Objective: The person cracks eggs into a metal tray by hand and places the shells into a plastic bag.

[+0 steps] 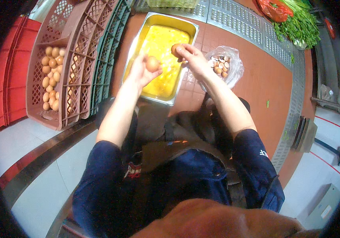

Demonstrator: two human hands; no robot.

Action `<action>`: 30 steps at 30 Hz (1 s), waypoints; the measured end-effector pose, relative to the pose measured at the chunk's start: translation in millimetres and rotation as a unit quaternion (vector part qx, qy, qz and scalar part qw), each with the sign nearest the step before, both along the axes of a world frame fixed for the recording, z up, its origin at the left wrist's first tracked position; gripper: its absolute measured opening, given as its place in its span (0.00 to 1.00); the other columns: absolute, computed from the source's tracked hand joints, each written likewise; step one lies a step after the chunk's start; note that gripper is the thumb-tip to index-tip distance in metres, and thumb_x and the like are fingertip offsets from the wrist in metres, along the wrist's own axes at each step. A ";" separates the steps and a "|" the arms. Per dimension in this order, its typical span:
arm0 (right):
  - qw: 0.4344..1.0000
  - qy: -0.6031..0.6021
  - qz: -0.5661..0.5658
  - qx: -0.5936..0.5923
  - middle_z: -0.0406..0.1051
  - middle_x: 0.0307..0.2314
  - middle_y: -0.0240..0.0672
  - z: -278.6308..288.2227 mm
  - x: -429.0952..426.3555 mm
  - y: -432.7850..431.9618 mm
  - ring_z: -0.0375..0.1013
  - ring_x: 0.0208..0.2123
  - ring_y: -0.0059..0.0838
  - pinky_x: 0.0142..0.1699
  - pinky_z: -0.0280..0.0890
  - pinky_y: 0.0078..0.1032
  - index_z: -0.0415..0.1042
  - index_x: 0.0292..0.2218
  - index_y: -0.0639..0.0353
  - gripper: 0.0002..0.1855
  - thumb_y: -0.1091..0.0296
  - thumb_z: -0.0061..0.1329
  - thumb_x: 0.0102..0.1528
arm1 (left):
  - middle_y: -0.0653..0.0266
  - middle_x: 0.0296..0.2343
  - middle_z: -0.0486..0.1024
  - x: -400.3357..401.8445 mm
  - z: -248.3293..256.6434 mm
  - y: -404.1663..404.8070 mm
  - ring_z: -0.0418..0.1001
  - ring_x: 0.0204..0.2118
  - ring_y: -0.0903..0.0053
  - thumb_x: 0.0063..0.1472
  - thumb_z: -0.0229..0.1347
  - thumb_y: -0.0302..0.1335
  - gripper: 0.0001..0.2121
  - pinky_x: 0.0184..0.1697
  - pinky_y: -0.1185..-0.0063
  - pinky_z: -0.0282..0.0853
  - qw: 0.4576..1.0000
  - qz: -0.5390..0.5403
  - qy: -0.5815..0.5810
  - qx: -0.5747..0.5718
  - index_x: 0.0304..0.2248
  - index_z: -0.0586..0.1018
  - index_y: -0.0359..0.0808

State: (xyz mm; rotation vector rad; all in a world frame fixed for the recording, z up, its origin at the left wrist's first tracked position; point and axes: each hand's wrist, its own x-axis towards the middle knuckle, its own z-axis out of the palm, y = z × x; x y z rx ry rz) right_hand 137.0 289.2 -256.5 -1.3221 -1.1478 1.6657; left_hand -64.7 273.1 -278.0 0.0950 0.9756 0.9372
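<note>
My left hand (141, 71) holds a brown egg (152, 64) over the near left part of a deep steel pan (194, 32). Yellow beaten or broken egg (164, 83) fills the pan's lower part. Over the pan's right side, my right hand (192, 56) grips a second brown egg (176, 50) between thumb and fingers; whether its shell is cracked cannot be made out. To the right of the pan, a clear plastic bag (237, 67) lies open on the tiled floor, with several broken eggshells (221, 67) inside.
Left of the pan stands a brown plastic crate (68, 86) with several whole eggs (52, 68), beside a green crate (110, 53) and a red container (12, 71). A perforated metal drain cover (238, 17) borders the red tiles (265, 77). Leafy greens (298, 29) and a red bag (274, 10) lie far right.
</note>
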 end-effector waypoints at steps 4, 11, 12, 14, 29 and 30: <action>0.994 -0.005 -0.031 0.107 0.70 0.33 0.30 -0.1 -17.4 -1.9 0.69 0.33 0.23 0.37 0.64 0.22 0.66 0.45 0.61 0.22 0.57 0.50 0.54 | 0.51 0.37 0.70 -1.8 3.5 -3.4 0.72 0.35 0.64 0.65 0.38 0.33 0.16 0.39 0.71 0.71 0.995 0.027 0.078 0.049 0.46 0.64 0.28; 0.808 -0.255 -0.038 0.530 0.68 0.38 0.43 22.0 -49.6 -18.1 0.66 0.41 0.44 0.47 0.61 0.34 0.65 0.45 0.62 0.25 0.68 0.54 0.45 | 0.58 0.41 0.70 8.3 11.3 -1.6 0.70 0.41 0.70 0.66 0.37 0.36 0.17 0.46 0.70 0.67 0.993 0.045 0.046 0.095 0.47 0.65 0.32; 0.811 -0.267 -0.011 0.520 0.68 0.38 0.44 17.4 -54.8 -18.3 0.66 0.41 0.45 0.46 0.61 0.34 0.65 0.45 0.62 0.25 0.67 0.54 0.45 | 0.59 0.41 0.70 11.0 8.4 -0.8 0.70 0.40 0.70 0.66 0.37 0.36 0.17 0.46 0.70 0.66 0.994 0.063 0.023 0.085 0.47 0.65 0.33; 0.816 -0.262 -0.008 0.515 0.68 0.37 0.43 13.6 -56.2 -14.7 0.67 0.40 0.44 0.45 0.62 0.33 0.65 0.46 0.62 0.25 0.67 0.54 0.46 | 0.60 0.40 0.71 9.6 6.0 -3.2 0.70 0.37 0.72 0.66 0.36 0.36 0.16 0.45 0.70 0.66 0.994 0.089 -0.017 0.062 0.47 0.66 0.34; 0.989 -0.084 0.096 0.069 0.72 0.27 0.32 10.9 -27.5 18.1 0.70 0.28 0.21 0.29 0.65 0.20 0.71 0.43 0.53 0.23 0.56 0.54 0.46 | 0.59 0.34 0.72 -1.2 31.6 0.2 0.73 0.32 0.77 0.57 0.53 0.25 0.19 0.37 0.81 0.71 0.928 -0.072 0.264 0.253 0.48 0.66 0.31; 0.985 -0.094 0.106 0.097 0.72 0.27 0.32 8.4 -29.3 17.4 0.70 0.28 0.21 0.31 0.66 0.21 0.72 0.42 0.53 0.23 0.56 0.55 0.45 | 0.59 0.33 0.73 -1.9 29.7 0.3 0.73 0.32 0.78 0.56 0.53 0.26 0.19 0.36 0.82 0.71 0.916 -0.087 0.288 0.265 0.47 0.66 0.31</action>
